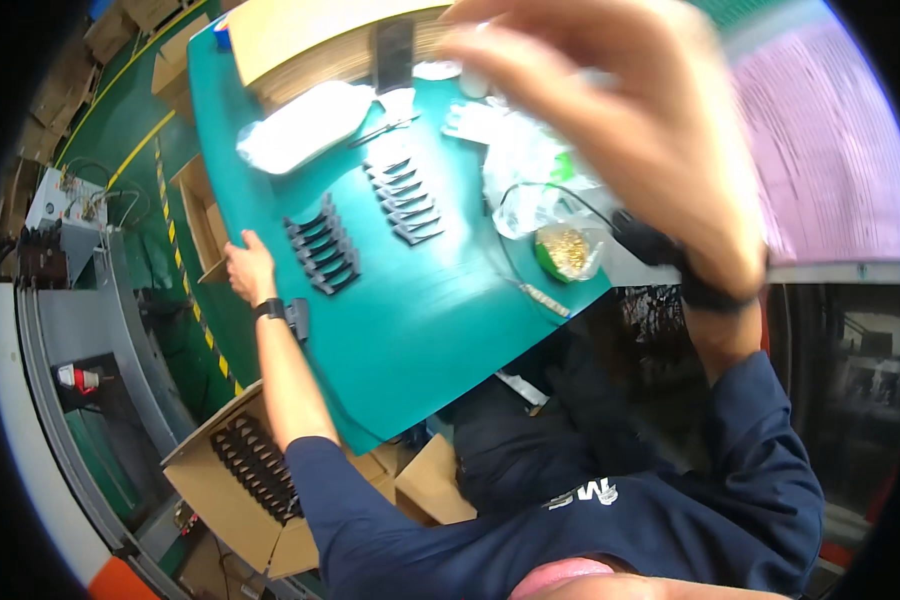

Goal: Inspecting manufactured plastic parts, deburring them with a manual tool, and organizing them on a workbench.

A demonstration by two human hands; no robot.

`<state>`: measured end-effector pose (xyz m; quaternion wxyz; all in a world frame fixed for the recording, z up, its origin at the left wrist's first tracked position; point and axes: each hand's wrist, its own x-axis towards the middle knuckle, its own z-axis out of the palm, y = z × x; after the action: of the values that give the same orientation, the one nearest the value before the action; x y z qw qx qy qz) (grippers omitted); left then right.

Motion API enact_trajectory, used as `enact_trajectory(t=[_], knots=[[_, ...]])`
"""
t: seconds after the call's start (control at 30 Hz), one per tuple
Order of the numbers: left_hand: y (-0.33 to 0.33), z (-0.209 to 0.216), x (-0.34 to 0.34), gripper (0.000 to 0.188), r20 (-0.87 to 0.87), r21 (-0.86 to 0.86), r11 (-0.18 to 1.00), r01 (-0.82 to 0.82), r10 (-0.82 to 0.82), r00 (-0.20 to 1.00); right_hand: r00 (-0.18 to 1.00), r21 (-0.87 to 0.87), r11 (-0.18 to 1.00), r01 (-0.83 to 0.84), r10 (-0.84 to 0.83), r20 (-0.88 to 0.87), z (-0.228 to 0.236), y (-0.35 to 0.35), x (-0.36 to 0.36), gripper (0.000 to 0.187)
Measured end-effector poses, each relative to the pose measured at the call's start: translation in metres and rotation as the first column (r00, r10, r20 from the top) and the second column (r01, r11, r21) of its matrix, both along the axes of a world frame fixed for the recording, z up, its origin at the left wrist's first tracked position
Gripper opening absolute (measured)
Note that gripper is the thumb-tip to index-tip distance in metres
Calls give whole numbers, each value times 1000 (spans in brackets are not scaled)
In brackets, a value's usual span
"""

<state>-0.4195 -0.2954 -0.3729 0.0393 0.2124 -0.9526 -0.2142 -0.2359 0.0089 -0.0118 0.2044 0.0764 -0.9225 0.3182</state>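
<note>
My left hand [250, 267] is at the left edge of the green-topped table [410, 345], thumb apart from the fingers, with nothing seen in it. Nearest to it is a row of black curved parts [322, 245]; a second row of black parts [403, 198] lies farther right. Raised close to the camera, my right hand [620, 90] is large and smeared by motion. Its fingers point left, and whether they hold anything cannot be made out. A black strap with a cord [650, 238] circles the right wrist.
A bag of small brass-coloured pieces [567, 251] sits near the table's right corner, by clear plastic bags [520, 165]. A white wrapped bundle [305, 128] and a large cardboard box [320, 45] are at the back. An open carton of black parts [255, 465] stands lower left.
</note>
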Motion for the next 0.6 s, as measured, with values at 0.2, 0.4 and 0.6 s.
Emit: enact_trajectory(t=[0.2, 0.4, 0.6], knots=[[-22, 10, 8, 55, -330, -20, 987, -158, 142, 933, 932, -204, 911, -359, 338, -129, 54, 110, 273, 31], [85, 104, 146, 32, -680, 223, 944, 243, -28, 733, 787, -521, 853, -28, -303, -538, -13, 128, 517, 27], [148, 92, 214, 37, -393, 125, 789, 601, -517, 760, -181, -229, 285, 931, -183, -966, -49, 132, 724, 26]])
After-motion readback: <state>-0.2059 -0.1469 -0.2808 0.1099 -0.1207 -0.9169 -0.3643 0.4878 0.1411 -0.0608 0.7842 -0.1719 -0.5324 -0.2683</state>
